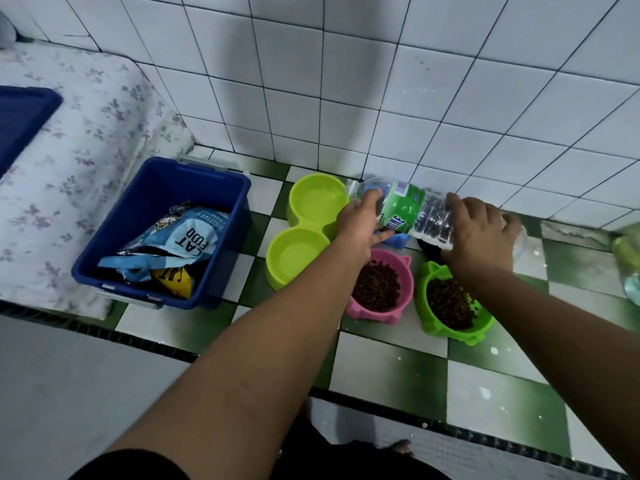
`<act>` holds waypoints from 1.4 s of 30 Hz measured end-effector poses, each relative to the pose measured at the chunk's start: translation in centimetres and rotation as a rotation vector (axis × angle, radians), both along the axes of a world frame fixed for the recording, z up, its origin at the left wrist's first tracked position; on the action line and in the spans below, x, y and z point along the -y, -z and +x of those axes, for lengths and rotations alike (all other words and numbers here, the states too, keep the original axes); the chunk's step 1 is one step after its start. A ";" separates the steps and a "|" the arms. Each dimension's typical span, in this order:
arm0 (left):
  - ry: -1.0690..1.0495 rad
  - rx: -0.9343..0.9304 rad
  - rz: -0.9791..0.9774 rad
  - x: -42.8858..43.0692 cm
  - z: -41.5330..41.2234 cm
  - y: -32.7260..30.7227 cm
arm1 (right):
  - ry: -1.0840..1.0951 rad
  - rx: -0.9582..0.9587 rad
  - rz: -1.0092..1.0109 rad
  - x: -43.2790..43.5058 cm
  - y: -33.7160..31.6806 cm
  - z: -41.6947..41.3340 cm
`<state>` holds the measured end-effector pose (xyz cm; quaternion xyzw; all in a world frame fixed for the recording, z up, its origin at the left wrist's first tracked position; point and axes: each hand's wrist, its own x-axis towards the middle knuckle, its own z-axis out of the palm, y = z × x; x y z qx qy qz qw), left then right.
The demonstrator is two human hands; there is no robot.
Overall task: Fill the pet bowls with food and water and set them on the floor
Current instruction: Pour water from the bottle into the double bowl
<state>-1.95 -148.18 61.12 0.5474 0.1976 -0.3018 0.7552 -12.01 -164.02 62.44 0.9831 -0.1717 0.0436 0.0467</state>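
A chequered green-and-white floor [391, 368] met a white tiled wall [381, 81]; a floral-sheeted mattress [69, 168] lay along the floor's left edge; beside it stood an open blue bin [204, 167] holding a crumpled cat food bag [180, 237]. Just right of the bin, near the wall edge, sat a lime double bowl [273, 271]; both hollows looked pale and glossy, though whether water lay in them could not be told for sure. A clear plastic bottle [405, 206] with a green label was held almost level above the floor, its open mouth over the rim of the double bowl's far hollow. In front of it, a pink bowl [407, 282] and a green bowl [424, 296] rested side by side on the floor, each heaped with brown kibble [377, 285]. The person's left hand [360, 223] was wrapped round the bottle near its neck; the right hand [481, 233] clasped its base end. By the look of it, the food was done and the bowls were already on the floor; the watering was under way, and finishing the pour appeared to be all that remained.
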 end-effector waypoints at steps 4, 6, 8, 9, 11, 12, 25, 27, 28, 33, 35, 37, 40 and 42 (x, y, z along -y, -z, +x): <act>-0.017 -0.028 0.008 -0.2 0.0 0.1 | -0.026 -0.025 -0.050 0.1 0.0 0.3; -0.025 -0.038 -0.005 -0.3 -0.1 0.0 | -0.040 -0.028 -0.063 0.1 0.0 0.3; -0.029 -0.047 -0.012 -0.4 -0.2 0.0 | -0.045 -0.023 -0.073 0.1 -0.1 0.3; -0.027 -0.049 -0.013 -0.4 -0.2 0.0 | -0.048 -0.020 -0.075 0.1 -0.1 0.3; -0.023 -0.052 -0.016 -0.4 -0.2 -0.1 | -0.055 -0.021 -0.081 0.1 -0.1 0.4; -0.022 -0.053 -0.018 -0.4 -0.2 -0.1 | -0.059 -0.021 -0.086 0.2 -0.1 0.4; -0.038 -0.056 -0.027 -0.7 -0.5 0.0 | -0.076 -0.028 -0.114 0.3 -0.3 0.2; -0.041 -0.057 -0.025 -0.7 -0.5 -0.1 | -0.079 -0.028 -0.117 0.2 -0.4 0.2; -0.040 -0.058 -0.024 -0.8 -0.6 -0.1 | -0.080 -0.027 -0.120 0.1 -0.4 0.2; -0.032 -0.038 -0.021 -1.0 -0.7 -0.1 | -0.074 -0.028 -0.114 0.0 -0.4 -0.1; -0.028 -0.030 -0.020 -1.0 -0.8 -0.1 | -0.072 -0.021 -0.112 0.0 -0.3 -0.2; -0.024 -0.030 -0.019 -1.0 -0.7 0.0 | -0.073 -0.013 -0.113 0.0 -0.3 -0.3; -0.029 -0.041 -0.017 -1.1 -0.7 0.2 | -0.078 -0.017 -0.122 -0.2 -0.3 -0.2; -0.026 -0.042 -0.020 -1.1 -0.7 0.4 | -0.072 -0.019 -0.121 -0.2 -0.3 -0.3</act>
